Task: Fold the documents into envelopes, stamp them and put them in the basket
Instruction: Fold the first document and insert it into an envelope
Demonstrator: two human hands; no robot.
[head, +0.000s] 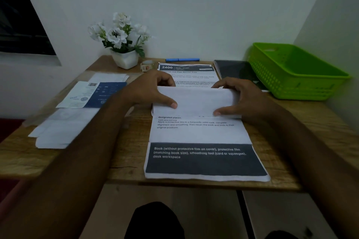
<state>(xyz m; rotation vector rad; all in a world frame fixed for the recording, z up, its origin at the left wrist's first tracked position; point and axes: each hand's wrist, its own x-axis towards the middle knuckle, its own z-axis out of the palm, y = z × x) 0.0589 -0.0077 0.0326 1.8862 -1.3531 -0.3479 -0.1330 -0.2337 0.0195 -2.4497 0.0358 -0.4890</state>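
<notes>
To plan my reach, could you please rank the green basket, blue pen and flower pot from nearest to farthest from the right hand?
From the right hand, gripping the document:
1. Green basket, just right.
2. Blue pen, back centre.
3. Flower pot, back left.

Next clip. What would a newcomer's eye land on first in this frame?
The left hand and the right hand grip the folded-over top of a printed document at the middle of the wooden desk. A bright green basket sits at the far right. A pot of white flowers stands at the back by the wall.
</notes>
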